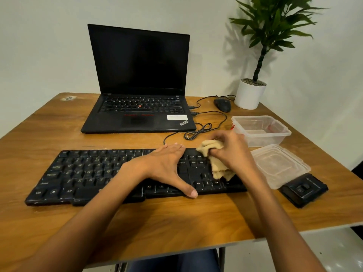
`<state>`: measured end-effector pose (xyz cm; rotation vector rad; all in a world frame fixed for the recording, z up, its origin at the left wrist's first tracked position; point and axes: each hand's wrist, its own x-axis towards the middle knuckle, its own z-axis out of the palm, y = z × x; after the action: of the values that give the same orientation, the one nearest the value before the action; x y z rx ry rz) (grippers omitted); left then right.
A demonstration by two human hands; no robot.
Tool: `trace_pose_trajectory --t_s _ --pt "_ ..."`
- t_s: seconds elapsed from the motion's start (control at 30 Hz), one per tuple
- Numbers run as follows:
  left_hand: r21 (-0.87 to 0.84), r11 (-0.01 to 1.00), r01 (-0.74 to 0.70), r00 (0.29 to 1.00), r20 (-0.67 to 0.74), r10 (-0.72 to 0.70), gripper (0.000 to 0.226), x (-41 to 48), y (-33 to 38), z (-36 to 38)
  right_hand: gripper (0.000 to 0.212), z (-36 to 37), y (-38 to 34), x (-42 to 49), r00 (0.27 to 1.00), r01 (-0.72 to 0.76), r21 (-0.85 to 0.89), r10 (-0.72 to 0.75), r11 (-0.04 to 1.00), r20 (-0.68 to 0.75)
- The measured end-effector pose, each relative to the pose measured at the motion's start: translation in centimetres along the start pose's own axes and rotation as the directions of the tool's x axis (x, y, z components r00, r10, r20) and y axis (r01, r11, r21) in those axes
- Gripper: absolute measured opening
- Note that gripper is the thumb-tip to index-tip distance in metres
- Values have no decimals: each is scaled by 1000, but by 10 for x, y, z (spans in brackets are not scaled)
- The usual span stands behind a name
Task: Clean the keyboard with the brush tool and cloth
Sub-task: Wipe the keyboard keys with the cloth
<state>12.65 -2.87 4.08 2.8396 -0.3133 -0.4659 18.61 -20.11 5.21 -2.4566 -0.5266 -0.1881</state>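
A black keyboard (82, 173) lies across the near part of the wooden table (157, 218). My left hand (167, 165) lies flat on its right-middle keys, fingers straight and thumb spread down to the front edge. My right hand (231, 152) grips a bunched tan cloth (218, 165) and holds it against the keys at the keyboard's right end. A black box-shaped item (303, 190) sits right of the keyboard; I cannot tell whether it is the brush tool.
An open black laptop (137, 114) stands behind the keyboard, its cables (198, 132) looping toward a mouse (223, 104). A potted plant (249, 94) fills the far right corner. A clear plastic box (261, 130) and its lid (280, 165) lie at the right edge.
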Motion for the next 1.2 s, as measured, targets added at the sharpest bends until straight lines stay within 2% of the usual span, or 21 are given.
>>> trace_pose_trajectory --t_s 0.07,0.2,0.27,0.37,0.43,0.47,0.57,0.67,0.77,0.9,0.97,1.07,1.2 --pt "-5 1000 0 1000 2 0 126 0 2 -1 26 2 1 0 997 -41 -74 35 996 -72" --pt "-19 1000 -1 1000 1 1 127 1 2 -2 24 18 -21 -5 994 58 40 -62 997 86" --pt "-28 1000 -5 1000 -8 5 126 0 2 -2 24 13 -21 -4 992 38 75 -47 996 117" --pt "-22 1000 -7 1000 -8 7 126 -2 1 -2 24 -4 -5 -1 998 -63 -45 62 997 -24" --pt "-21 1000 -3 1000 -5 3 126 -1 2 -2 25 -5 -2 -3 995 -73 -163 61 984 -80" --pt "-17 1000 -1 1000 -7 1 126 0 1 -1 26 -1 -6 -5 998 -49 -153 41 987 -52" --pt "-33 999 -25 999 -29 24 125 0 3 -1 23 17 -24 -10 994 53 32 -56 998 98" --pt "-29 999 -28 999 -33 27 123 -8 2 -4 22 16 -25 -7 990 48 114 -63 992 127" --pt "4 999 33 999 -18 -33 126 -25 -13 -12 26 1 -4 0 1000 -21 44 21 999 12" --pt "-17 992 128 992 2 -128 137 -65 -44 -14 36 -10 23 15 985 -60 -129 38 990 -166" --pt "-48 991 125 991 -42 -127 126 -79 -50 -6 33 -2 26 21 991 -66 -131 49 989 -128" --pt "-98 993 67 989 -127 -79 106 -87 -48 9 27 15 16 23 999 -33 -34 32 999 -30" --pt "-126 991 50 984 -163 -70 107 -88 -46 18 27 30 -9 26 996 22 88 -30 996 89"
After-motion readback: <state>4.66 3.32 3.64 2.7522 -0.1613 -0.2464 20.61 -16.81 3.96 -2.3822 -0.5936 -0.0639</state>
